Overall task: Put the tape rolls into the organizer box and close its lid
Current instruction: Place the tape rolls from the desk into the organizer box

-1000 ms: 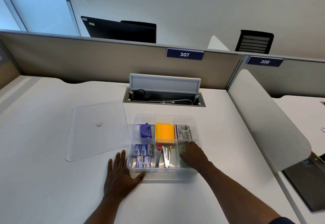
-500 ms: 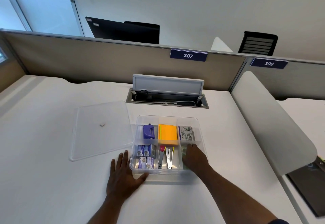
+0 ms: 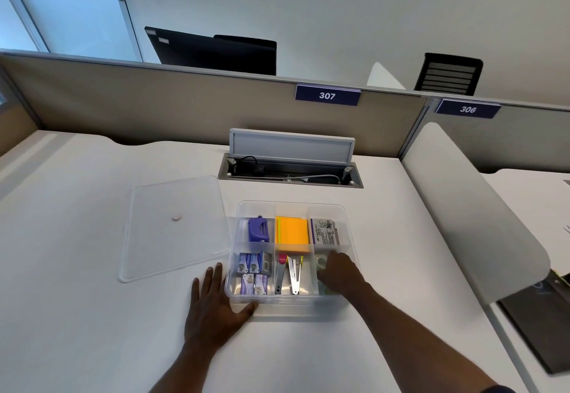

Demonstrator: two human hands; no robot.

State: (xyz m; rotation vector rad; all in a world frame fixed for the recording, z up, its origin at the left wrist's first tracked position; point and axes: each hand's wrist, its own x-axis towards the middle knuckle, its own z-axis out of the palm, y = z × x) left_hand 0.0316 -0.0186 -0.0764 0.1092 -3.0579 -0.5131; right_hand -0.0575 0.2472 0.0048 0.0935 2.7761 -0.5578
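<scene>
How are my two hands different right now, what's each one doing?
The left hand lies flat on the table, fingers spread, beside the organizer box with its thumb at the near wall; the right hand reaches inside the box. The left hand holds nothing; the right hand's fingers are curled over a tape roll in the near right compartment. Both are bare and by the box's near side.

— Where is the left hand (image 3: 214,306)?

— Flat, palm down, fingers spread and pointing away from the body, thumb splayed out to the right. The forearm runs back toward the lower edge of the head view.

— And the right hand (image 3: 339,272)?

— Reached further forward, knuckles up, fingers curled downward so their tips are hidden. Whether they pinch anything cannot be told. The bare right forearm stretches diagonally from the lower right corner, a dark sleeve edge just showing there.
</scene>
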